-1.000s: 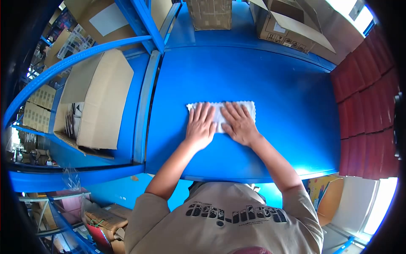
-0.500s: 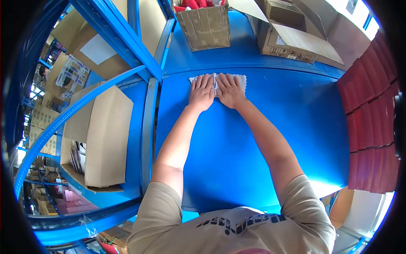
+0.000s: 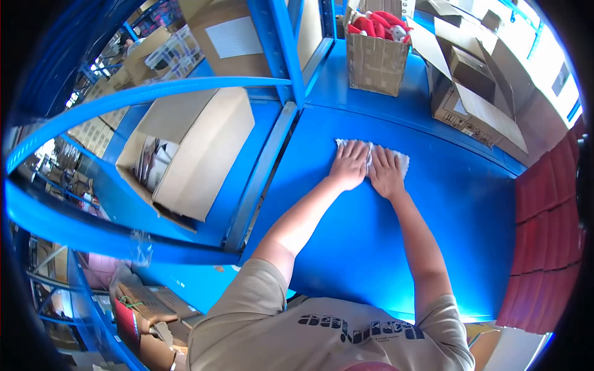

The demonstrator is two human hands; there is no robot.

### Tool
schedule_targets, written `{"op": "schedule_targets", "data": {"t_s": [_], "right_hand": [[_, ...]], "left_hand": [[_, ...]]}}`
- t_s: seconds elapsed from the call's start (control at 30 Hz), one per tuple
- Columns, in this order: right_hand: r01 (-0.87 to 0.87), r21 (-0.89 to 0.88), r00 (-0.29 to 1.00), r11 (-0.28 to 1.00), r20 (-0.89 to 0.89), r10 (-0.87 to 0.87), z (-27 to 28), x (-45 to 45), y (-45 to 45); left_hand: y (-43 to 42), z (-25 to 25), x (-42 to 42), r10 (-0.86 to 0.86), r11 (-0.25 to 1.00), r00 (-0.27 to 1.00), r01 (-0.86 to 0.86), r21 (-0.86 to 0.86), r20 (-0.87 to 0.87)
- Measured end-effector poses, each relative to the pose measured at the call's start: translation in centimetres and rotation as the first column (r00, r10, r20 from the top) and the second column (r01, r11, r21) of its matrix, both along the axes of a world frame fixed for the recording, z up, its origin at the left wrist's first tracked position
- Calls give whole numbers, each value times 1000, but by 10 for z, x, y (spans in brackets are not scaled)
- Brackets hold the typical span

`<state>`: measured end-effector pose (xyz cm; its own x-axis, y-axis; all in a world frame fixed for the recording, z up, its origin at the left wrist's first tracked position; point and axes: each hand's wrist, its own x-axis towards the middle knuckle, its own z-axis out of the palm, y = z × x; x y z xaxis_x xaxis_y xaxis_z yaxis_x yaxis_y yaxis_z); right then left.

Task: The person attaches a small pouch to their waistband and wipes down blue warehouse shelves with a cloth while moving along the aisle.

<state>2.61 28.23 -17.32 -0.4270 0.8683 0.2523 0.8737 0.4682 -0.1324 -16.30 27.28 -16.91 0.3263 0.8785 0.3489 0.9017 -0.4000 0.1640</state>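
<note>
Left hand (image 3: 350, 167) and right hand (image 3: 387, 173), opened flat, press the cloth (image 3: 404, 162) beneath without gripping (apparently wiping); the next stroke wants even pressure.

The blue shelf (image 3: 470, 229) is shining like smooth painted metal, gleaming most at its near edge. The white cloth (image 3: 403, 163) is looking wrinkly. Beyond the far edge, a brown box (image 3: 374, 65) is showing dull cardboard, and red toys (image 3: 365, 26) are looking soft.
</note>
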Motion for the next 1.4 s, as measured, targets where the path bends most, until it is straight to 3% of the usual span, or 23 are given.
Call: {"op": "schedule_targets", "data": {"t_s": [0.2,0.27,0.7,0.97,1.1,1.4], "right_hand": [[-81,-18,997,997,-17,80,9,19,-120],[-124,-74,992,990,-25,122,15,27,-155],[-589,-158,803,793,-3,596,23,93,-279],[-608,-92,789,789,41,613,12,54,-334],[-584,-37,809,811,49,586,1,0,-354],[-511,-22,853,859,115,510,-6,-113,-377]], "left_hand": [[-117,2,11,-36,999,997,39,-36,74],[-153,0,16,-44,999,999,44,4,-12],[-368,10,101,330,943,934,-331,-10,137],[-417,1,75,383,912,892,-407,56,239],[-430,-15,12,231,939,890,-310,150,393],[-443,-22,-100,149,933,887,-272,234,437]]}}
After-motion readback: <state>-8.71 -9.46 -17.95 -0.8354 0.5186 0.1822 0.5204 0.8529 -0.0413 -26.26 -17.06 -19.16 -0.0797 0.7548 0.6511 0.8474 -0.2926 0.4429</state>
